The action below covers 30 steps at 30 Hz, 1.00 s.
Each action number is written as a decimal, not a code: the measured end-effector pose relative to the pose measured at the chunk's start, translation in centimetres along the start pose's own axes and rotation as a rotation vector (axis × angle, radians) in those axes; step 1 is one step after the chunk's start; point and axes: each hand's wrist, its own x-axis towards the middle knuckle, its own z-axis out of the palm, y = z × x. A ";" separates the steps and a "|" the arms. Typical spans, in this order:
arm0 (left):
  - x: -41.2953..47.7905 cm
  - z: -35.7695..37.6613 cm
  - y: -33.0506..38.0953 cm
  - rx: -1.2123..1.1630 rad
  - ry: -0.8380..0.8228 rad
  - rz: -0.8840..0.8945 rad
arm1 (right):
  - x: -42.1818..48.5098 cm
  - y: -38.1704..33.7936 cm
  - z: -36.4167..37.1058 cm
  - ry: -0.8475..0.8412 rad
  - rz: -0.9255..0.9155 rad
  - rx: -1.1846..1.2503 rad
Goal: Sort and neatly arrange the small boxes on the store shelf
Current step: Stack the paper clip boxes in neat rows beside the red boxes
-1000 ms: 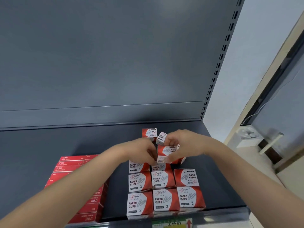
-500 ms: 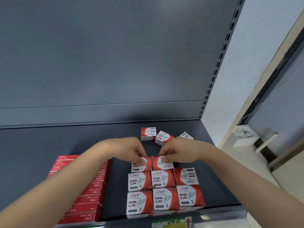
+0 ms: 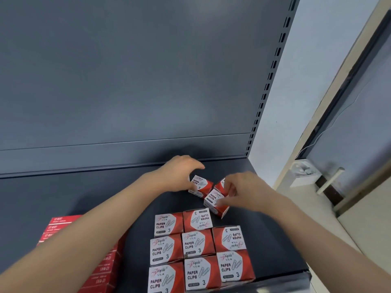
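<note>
Pinching tilted box (image 3: 215,200) with right hand (image 3: 243,191) | empty far-right slot of grid (image 3: 196,244) lying just nearer | left hand (image 3: 179,176) arching over far box (image 3: 200,183), grip unclear

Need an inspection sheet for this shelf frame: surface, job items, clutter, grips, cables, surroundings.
Surface: dark grey shelf, matt.
Job's things: eight paper clip boxes in a grid at the front, in rows of three, three and two; two labels face the other way. Behind them are a rear loose box, a tilted box and a third box, partly hidden.
Clutter: flat red boxes stacked at front left.
Grips: left hand arches over the rear loose box, thumb at its side; hold unclear. Right hand pinches the tilted box.
Cables: thin pale line, perhaps a wire, on the door frame.
Surroundings: grey back panel, slotted upright, door handle.
</note>
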 end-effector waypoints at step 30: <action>-2.0 -0.3 7.1 -0.281 -0.361 -0.058 | -3.6 3.9 -1.7 -0.097 0.072 0.456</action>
